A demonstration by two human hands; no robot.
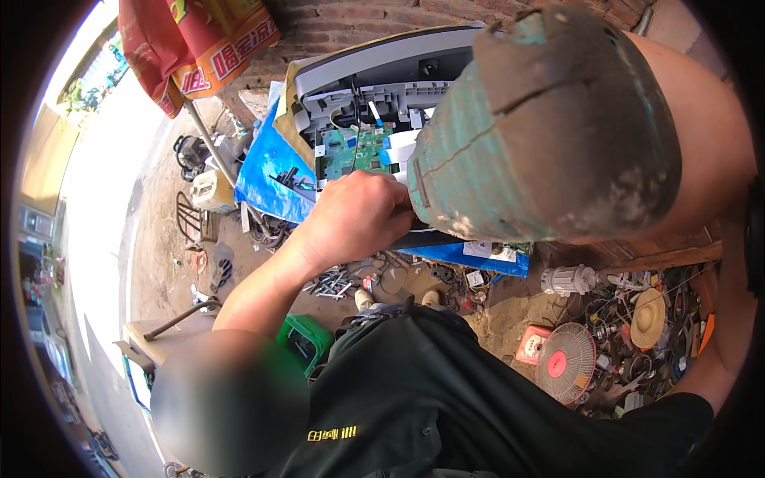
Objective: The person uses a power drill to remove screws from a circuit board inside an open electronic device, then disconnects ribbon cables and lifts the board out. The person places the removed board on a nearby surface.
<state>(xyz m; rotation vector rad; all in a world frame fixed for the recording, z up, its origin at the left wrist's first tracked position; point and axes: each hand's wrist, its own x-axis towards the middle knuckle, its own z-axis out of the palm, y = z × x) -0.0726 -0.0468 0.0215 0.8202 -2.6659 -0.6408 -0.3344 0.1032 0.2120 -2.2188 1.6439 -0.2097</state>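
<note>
left hand (358, 213) at the near edge of the open grey case (382, 60), back of hand up, fingers curled in, tips out of sight; can't tell how far closed or if it has hold of anything. right arm (709, 127) comes round from the right side; right hand hidden behind a big worn teal-and-brown thing (550, 127) close to the camera, so can't tell how open it is or what it holds. can't tell either if that thing is a sleeve or something held.

case sits ahead of the person on a blue sheet (267, 171), insides showing: green circuit board (370, 150) just beyond the left hand, white ribbon cable (404, 151) with blue ends, thin black wire (356, 119) running over the board. black bits (293, 180) on the sheet, left of the case.

around: brick wall (343, 24) behind, red umbrella (191, 48) upper left, cream jug (213, 191) below it on the ground. green basket (323, 331) near the left forearm. lower right, red-hubbed fan (567, 365) beside a red box (532, 344), straw hat (648, 317) among piled parts, silvery motor (568, 280) above the fan.
</note>
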